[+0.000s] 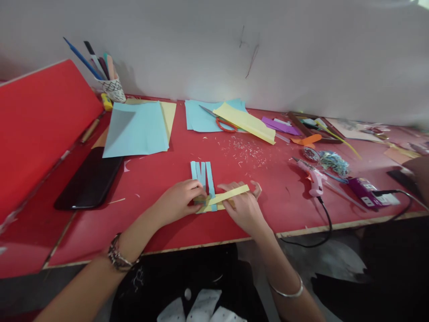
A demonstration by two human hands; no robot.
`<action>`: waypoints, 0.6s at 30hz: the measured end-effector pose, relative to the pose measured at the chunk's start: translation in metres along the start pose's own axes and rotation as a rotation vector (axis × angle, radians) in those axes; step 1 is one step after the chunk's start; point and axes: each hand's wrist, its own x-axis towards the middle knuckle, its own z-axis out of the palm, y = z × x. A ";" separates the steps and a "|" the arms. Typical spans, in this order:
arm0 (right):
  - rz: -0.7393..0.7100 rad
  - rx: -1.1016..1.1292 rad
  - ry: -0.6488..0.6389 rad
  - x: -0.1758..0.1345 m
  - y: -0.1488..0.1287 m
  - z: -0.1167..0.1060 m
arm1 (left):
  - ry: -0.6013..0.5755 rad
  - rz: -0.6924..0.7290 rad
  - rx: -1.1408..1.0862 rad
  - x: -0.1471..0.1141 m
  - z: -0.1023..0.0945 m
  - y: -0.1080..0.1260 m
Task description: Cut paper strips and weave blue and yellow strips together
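Note:
Several light blue paper strips [209,174] lie side by side on the red table in front of me. A yellow paper strip [231,193] slants across their near ends, with its right end raised. Another yellow strip lies beneath it, partly hidden by my hands. My left hand [181,200] is closed, its thumb and fingers pinching the yellow strip's left end over the blue strips. From the right, my right hand [244,212] grips the same yellow strip, which passes over its fingers; the thumb is near the blue strips.
Behind lie blue sheets [137,127], orange-handled scissors [226,125] and folded yellow paper [246,120]. A black phone [90,179] and pen cup [114,89] are left. At right are a pink glue gun [315,179], its cord, a purple power strip [365,192] and another person's arm [417,174].

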 end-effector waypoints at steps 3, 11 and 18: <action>-0.024 0.001 -0.006 0.003 0.002 -0.001 | -0.025 0.005 0.133 -0.001 0.001 0.002; 0.048 0.036 0.041 0.004 0.011 -0.007 | -0.042 0.027 0.418 -0.008 0.004 0.013; 0.145 0.103 0.098 -0.002 0.032 -0.012 | -0.054 -0.010 0.304 -0.013 0.000 0.015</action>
